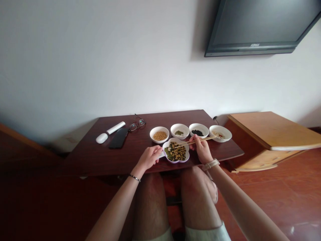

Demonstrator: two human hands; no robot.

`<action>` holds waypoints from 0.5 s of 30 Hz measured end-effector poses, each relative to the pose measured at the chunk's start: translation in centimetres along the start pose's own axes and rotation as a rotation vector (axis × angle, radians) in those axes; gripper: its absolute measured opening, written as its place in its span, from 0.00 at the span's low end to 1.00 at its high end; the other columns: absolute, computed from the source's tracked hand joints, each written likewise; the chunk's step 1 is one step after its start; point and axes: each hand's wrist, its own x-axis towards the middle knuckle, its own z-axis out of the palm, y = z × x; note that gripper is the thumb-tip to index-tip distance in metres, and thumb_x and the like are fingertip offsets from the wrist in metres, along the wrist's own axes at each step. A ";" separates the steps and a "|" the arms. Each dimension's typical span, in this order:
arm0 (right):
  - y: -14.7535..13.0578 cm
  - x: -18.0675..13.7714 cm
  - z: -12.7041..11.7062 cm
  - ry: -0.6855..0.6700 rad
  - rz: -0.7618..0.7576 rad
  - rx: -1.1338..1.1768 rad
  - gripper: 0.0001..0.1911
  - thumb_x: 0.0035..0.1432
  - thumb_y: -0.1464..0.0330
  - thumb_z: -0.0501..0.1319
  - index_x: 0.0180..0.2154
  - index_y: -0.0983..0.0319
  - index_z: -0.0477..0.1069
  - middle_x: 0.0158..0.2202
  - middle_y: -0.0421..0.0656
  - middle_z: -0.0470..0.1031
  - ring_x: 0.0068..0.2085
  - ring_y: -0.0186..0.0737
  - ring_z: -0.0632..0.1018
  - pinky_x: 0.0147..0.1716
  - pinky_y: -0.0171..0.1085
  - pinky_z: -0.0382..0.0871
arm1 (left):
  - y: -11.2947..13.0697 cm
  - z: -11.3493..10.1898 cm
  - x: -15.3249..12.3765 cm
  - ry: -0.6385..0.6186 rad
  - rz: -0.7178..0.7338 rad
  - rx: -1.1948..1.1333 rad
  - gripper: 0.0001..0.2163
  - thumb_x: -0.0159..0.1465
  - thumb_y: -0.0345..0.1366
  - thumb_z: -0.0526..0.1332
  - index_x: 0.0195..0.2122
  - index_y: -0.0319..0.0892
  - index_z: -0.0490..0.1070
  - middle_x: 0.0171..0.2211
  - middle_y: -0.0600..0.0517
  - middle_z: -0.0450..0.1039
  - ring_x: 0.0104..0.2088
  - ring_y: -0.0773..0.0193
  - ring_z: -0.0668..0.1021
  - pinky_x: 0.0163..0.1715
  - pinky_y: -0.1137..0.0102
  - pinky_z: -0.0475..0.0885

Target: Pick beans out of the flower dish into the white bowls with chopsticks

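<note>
- The right hand (201, 149) has a narrow grip, pinching a pair of wooden chopsticks (194, 142). Their tips reach over a flower-shaped dish (176, 162); whether they hold a bean is too small to tell.
- The left hand (147, 158) sits at the dish's 9 o'clock side, its fingers on a white tab. I cannot tell whether this grip is firm or only steadying.
- The dish lies close to the near edge of a dark wooden counter (100, 160) and holds mixed yellow and green beans (175, 153).
- Four white bowls curve from 11 to 2 o'clock around the dish: yellow beans (159, 135), green beans (179, 133), black beans (198, 133), and pale and red bits (218, 135).
- A phone (118, 138), glasses (137, 123), a white tube (115, 127) and a white oval object (101, 138) lie further out, around 10 o'clock.
- Risks: a slippery bean could drop from the chopstick tips, or a careless swing could knock a bowl. A hard push on the tab could tip the dish, or shift it toward the counter's edge and spill the beans.
</note>
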 end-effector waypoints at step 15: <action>0.3 -0.1 -0.1 0.017 -0.002 0.028 0.31 0.69 0.37 0.57 0.40 0.59 0.74 0.29 0.44 0.79 0.30 0.40 0.75 0.32 0.39 0.71 | -0.1 0.2 0.0 0.008 -0.017 -0.007 0.28 0.75 0.63 0.52 0.38 0.42 0.73 0.22 0.55 0.73 0.18 0.70 0.72 0.21 0.77 0.62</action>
